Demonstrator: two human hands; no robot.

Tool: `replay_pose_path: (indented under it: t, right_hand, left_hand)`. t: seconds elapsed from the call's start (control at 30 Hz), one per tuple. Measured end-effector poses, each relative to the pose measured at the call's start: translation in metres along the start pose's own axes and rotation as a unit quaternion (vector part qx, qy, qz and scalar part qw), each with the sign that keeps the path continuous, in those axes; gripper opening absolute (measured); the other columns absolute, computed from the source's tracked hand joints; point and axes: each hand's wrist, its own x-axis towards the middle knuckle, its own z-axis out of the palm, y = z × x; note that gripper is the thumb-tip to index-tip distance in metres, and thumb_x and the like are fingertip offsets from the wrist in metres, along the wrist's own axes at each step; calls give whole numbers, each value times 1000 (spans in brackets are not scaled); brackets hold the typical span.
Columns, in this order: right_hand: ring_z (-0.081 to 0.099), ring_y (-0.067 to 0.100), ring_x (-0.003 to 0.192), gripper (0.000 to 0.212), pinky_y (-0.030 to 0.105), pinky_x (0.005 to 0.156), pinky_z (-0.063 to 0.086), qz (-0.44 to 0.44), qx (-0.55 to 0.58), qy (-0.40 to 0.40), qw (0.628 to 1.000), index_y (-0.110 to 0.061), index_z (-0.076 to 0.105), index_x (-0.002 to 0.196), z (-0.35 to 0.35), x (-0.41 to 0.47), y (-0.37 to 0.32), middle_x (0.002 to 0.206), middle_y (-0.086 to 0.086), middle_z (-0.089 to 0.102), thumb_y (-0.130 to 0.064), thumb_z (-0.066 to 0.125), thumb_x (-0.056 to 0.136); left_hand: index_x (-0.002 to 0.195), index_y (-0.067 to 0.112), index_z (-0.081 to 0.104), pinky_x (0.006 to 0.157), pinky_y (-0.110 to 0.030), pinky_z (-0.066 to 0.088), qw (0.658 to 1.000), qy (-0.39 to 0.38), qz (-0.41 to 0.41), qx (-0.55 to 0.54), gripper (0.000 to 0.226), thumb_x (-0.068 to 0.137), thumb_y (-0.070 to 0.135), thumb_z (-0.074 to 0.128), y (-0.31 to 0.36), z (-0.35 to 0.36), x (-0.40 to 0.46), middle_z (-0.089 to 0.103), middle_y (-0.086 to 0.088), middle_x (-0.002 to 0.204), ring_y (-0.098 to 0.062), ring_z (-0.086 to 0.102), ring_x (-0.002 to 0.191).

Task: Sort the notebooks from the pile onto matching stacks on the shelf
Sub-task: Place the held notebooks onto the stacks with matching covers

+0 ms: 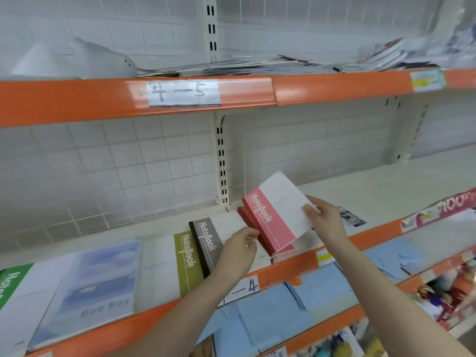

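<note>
A pink-and-white notebook [277,210] is tilted above the pink stack [282,251] on the middle shelf [386,191]. My right hand [327,220] grips its right edge, thumb on the white cover. My left hand [240,249] has curled fingers at the notebook's lower left edge, over the grey notebook [207,237]. An olive notebook [188,258] lies left of the grey one. Further left lie a pale blue "fine day" notebook [95,284] and a green one [11,282].
The orange shelf lip [373,237] runs along the front. The upper shelf [201,91] carries a loose pile of notebooks [381,56] and a grey plush toy [85,60]. Blue covers [278,305] lie on the shelf below, with colourful covers [448,292] further right.
</note>
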Motion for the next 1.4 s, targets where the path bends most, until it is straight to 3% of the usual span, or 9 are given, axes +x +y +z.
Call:
replay_pose_path:
  t: [0.13,0.27,0.33,0.5,0.77,1.03,1.13,1.23,1.4]
  right_hand:
    - [58,24,97,29,26,67,43,3,-103,-29,994,-8,64,117,1,19,28,112,11,66,-5,49,93]
    - [57,36,106,30,40,88,47,31,-180,-31,983,-4,61,120,8,26,54,114,21,64,-11,54,92]
    - [52,37,111,31,39,91,42,33,-218,-33,975,-6,62,121,13,27,63,113,21,64,-14,55,91]
    - [45,36,112,30,34,85,23,9,-268,-18,963,-1,61,119,22,26,73,108,23,62,-10,52,91]
    - [50,37,93,25,35,68,34,1,-329,-30,944,3,56,108,24,14,63,106,21,51,-13,42,94]
    - [48,37,96,15,35,68,31,10,-327,-51,944,3,52,92,23,16,63,100,23,52,-11,46,91]
    - [42,38,111,24,43,82,39,17,-372,-22,928,1,54,109,20,12,45,115,22,49,-14,46,92]
    - [44,41,110,33,47,85,41,-71,-337,23,939,2,56,121,27,5,25,119,24,52,-7,49,90]
    - [55,41,95,23,43,80,47,-191,-258,-54,945,2,65,107,79,-26,-10,103,22,60,0,53,88]
  left_hand:
    - [138,13,47,101,-18,30,991,0,31,130,40,98,9,44,-6,16,5,49,-4,139,-16,44,128]
    - [142,18,41,109,-27,27,969,17,33,244,46,98,28,49,-15,32,3,46,-1,144,-16,38,133]
    - [142,19,42,110,-28,25,962,32,37,270,47,98,34,49,-16,39,2,46,2,144,-14,37,133]
    - [141,20,44,110,-27,26,959,48,49,276,51,95,41,53,-19,45,1,48,4,143,-12,39,132]
    - [140,21,44,110,-24,22,955,83,43,281,51,94,42,53,-15,51,0,46,6,143,-10,38,132]
    - [138,15,48,109,-25,26,964,81,46,250,49,94,34,57,-14,51,0,50,0,140,-15,41,130]
    - [138,12,48,108,-25,30,966,85,67,233,46,95,30,55,-11,47,-5,51,-4,138,-17,42,128]
    - [134,14,53,104,-23,33,964,119,111,210,39,98,28,47,-11,32,-17,55,-2,132,-15,46,123]
    - [113,14,67,84,-20,47,953,189,152,185,45,89,30,33,-27,-14,-48,66,0,109,-11,58,96]
